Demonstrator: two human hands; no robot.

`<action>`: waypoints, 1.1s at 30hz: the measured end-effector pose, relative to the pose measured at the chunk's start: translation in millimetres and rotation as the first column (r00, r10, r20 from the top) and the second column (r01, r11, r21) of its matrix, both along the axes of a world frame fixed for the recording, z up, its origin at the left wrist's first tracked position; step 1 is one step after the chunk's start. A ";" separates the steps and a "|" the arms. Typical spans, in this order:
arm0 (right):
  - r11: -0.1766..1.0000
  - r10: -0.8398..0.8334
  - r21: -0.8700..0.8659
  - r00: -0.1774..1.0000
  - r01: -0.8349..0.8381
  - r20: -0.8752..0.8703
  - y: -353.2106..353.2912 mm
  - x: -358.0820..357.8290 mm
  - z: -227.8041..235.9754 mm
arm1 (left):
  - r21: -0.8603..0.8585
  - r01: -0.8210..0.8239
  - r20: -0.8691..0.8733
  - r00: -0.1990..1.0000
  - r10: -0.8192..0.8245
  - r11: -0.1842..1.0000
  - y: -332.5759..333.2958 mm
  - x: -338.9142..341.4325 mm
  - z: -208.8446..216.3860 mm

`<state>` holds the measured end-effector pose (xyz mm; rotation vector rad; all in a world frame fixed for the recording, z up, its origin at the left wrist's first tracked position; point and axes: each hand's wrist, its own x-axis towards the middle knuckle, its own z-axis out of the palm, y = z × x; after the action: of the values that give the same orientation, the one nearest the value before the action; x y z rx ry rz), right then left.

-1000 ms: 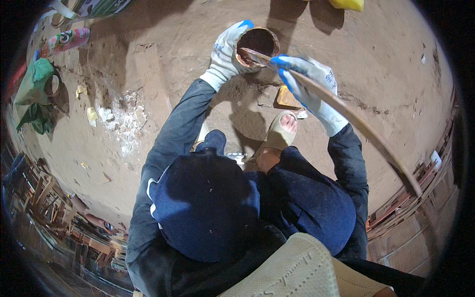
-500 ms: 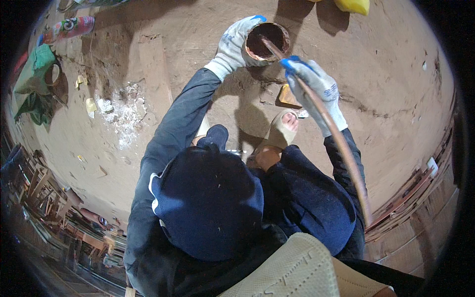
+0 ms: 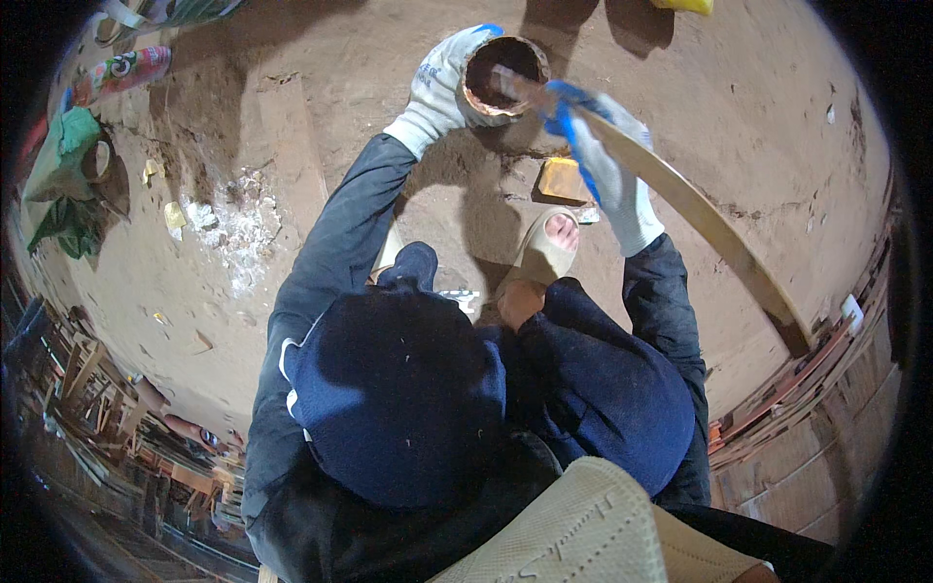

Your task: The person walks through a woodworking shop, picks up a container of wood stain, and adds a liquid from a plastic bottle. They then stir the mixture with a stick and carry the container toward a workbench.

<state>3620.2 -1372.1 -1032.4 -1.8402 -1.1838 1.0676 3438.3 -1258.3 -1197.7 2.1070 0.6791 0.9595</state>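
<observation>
My left hand [image 3: 442, 87], in a white and blue work glove, is wrapped round the side of a round, brown, open-mouthed container [image 3: 517, 56]. The mouth faces up towards me, its rim pale and rough, its inside dark. My right hand [image 3: 614, 170], gloved alike, is closed round a long, flat wooden strip [image 3: 717, 216]. One end of the strip reaches into the container's mouth and is smeared by motion. The other end slants away to the lower right, past my forearm. What lies deep in the container cannot be made out.
A yellow block [image 3: 564, 181] lies by my sandalled foot [image 3: 552, 238]. White crumbs [image 3: 243, 228] are scattered on the dirt floor at left, near a green bag [image 3: 68, 155] and a red bottle [image 3: 126, 74]. Scrap wood [image 3: 180, 449] and planks [image 3: 787, 398] line the lower sides.
The strip has turned, its broad face now showing and its far end swung outward to the right. Both hands and the container have shifted slightly left in the view.
</observation>
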 end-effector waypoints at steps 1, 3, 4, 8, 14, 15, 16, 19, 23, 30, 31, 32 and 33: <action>0.997 0.073 -0.014 0.996 -0.072 0.060 -0.4 0.8 4.3 | 0.014 0.008 0.002 1.000 -0.008 1.000 0.0 0.8 1.7; 0.977 0.149 0.124 0.971 -0.174 0.186 -2.2 10.2 -5.0 | -0.003 0.014 0.002 1.000 -0.014 1.000 0.1 3.2 4.9; 0.962 0.183 0.159 0.956 -0.222 0.229 -1.3 12.9 -3.8 | -0.001 0.016 0.002 1.000 -0.016 1.000 0.0 1.7 5.7; 0.921 0.232 0.179 0.857 -0.346 0.460 10.4 11.6 20.5 | -0.036 0.050 0.024 0.999 -0.049 0.998 4.5 0.0 9.0; 0.995 -0.056 0.072 0.995 0.061 -0.080 -1.3 1.6 9.3 | -0.071 0.053 0.001 0.999 -0.053 0.996 6.9 0.7 7.5; 0.996 -0.072 0.050 0.993 0.077 -0.095 -1.3 2.4 8.2 | -0.079 0.045 -0.004 0.999 -0.046 0.996 5.9 0.5 4.8; 0.994 -0.106 -0.009 0.977 0.106 -0.183 -2.8 3.3 2.1 | -0.086 0.047 -0.006 0.999 -0.048 0.995 6.8 1.0 4.4; 0.965 0.073 0.242 0.991 -0.099 0.114 -12.6 8.6 -9.9 | -0.043 0.025 -0.062 0.998 -0.028 0.999 0.4 -0.7 5.0; 0.995 -0.089 -0.057 0.969 0.078 -0.231 -20.1 6.1 -13.0 | -0.063 0.031 -0.008 0.999 -0.032 0.998 5.1 2.4 5.7; 0.845 0.151 0.372 0.839 -0.384 0.522 -17.5 -28.3 -33.1 | -0.123 0.026 -0.005 1.000 -0.027 0.992 -2.2 3.8 14.9; 0.847 0.191 0.348 0.840 -0.403 0.507 -14.1 -24.2 -28.0 | -0.098 0.027 0.012 1.000 -0.026 0.995 -0.8 6.0 21.1; 0.859 0.234 0.283 0.819 -0.426 0.523 -11.6 -18.6 -24.5 | -0.131 0.023 -0.008 1.000 -0.025 0.991 0.3 2.1 15.4; 0.868 0.277 0.216 0.796 -0.448 0.538 -11.6 -10.1 -21.9 | -0.119 0.026 -0.001 1.000 -0.026 0.993 4.6 0.7 9.2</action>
<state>3610.1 -1383.7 -1054.3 -1.6869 -1.9641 0.5306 3439.0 -1253.7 -1188.5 2.0083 0.6914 0.8801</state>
